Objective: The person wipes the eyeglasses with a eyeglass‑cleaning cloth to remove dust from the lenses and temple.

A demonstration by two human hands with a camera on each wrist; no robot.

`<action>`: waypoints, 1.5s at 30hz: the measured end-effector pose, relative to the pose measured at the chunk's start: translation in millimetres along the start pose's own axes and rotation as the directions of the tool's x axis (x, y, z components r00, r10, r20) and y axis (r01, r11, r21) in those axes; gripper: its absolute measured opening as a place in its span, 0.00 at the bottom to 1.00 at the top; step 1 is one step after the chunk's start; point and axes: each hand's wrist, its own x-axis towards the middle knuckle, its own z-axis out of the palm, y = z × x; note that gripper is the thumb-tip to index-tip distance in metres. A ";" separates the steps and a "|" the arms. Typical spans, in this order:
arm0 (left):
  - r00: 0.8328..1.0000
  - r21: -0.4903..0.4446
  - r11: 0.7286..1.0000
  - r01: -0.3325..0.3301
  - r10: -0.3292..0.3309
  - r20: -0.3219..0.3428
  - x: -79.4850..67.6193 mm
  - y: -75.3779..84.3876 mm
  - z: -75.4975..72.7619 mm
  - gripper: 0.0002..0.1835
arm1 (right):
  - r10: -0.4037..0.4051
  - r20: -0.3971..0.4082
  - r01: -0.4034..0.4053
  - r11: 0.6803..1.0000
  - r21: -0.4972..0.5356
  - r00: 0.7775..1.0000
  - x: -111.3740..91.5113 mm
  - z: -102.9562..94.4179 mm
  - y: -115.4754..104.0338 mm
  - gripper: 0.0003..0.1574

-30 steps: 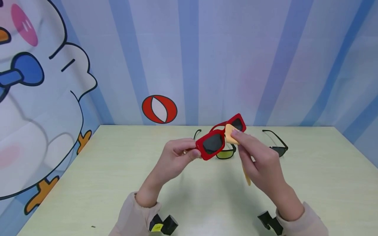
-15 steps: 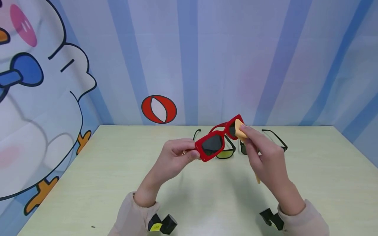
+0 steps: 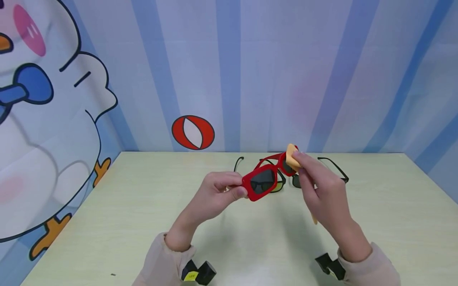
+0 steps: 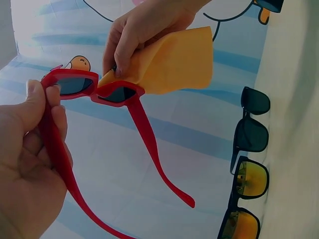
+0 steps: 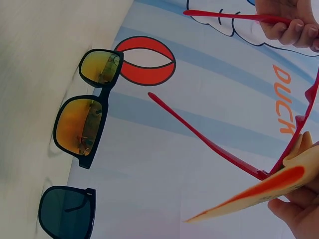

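Red-framed sunglasses (image 3: 262,183) with dark lenses are held above the table, tilted with one side higher. My left hand (image 3: 218,194) pinches them at the left end, by the hinge; in the left wrist view its fingers (image 4: 59,117) curl round the red temple. My right hand (image 3: 323,190) pinches a yellow-orange cloth (image 4: 179,62) against the lens at the other end. Part of that lens is hidden behind cloth and fingers. Both temples are unfolded, seen in the right wrist view, where the cloth (image 5: 259,191) hangs in a fold.
Black-framed glasses with yellow mirrored lenses (image 5: 77,124) stand on the table (image 3: 150,222) behind the hands. Dark sunglasses (image 5: 67,211) stand beside them. A striped blue backdrop (image 3: 272,79) with a duck picture rises behind the table.
The cloth has moved right, from the bridge onto the far lens of the red sunglasses. The sunglasses have since dipped slightly lower and turned a little.
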 end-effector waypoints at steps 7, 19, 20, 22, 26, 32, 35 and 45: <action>1.000 0.007 1.000 -0.006 0.006 -0.011 -1.2 -2.4 0.8 0.19 | -0.086 -0.009 0.086 0.993 0.075 0.996 -0.3 4.1 -3.5 0.19; 0.997 0.037 0.999 -0.024 0.027 -0.075 -1.3 -1.0 -2.5 0.21 | -0.189 -0.025 0.191 0.975 0.110 0.982 3.7 7.0 -11.3 0.21; 0.996 0.040 0.999 -0.025 0.029 -0.081 -1.3 -1.0 -3.1 0.19 | -0.191 -0.028 0.193 0.975 0.107 0.981 3.5 7.3 -11.3 0.21; 0.995 0.046 0.998 -0.031 0.035 -0.091 -1.1 -1.0 -4.5 0.18 | -0.190 -0.030 0.192 0.976 0.104 0.981 2.9 7.7 -11.1 0.21; 0.994 0.044 0.998 -0.039 0.044 -0.101 -1.1 -0.9 -6.9 0.19 | -0.186 -0.028 0.188 0.977 0.097 0.982 1.9 8.0 -10.3 0.22; 0.994 0.040 0.998 -0.045 0.049 -0.100 -1.4 1.4 -8.2 0.17 | -0.160 -0.025 0.162 0.984 0.074 0.987 1.7 6.6 -8.2 0.21; 0.993 0.038 0.998 -0.051 0.055 -0.101 -1.7 2.1 -9.1 0.19 | -0.118 0.002 0.117 0.991 0.061 0.993 1.9 4.5 -7.3 0.18; 0.997 -0.005 0.999 -0.046 0.046 -0.066 -1.7 1.8 -9.5 0.24 | -0.049 0.039 0.049 0.999 0.005 0.998 1.5 0.3 -4.6 0.29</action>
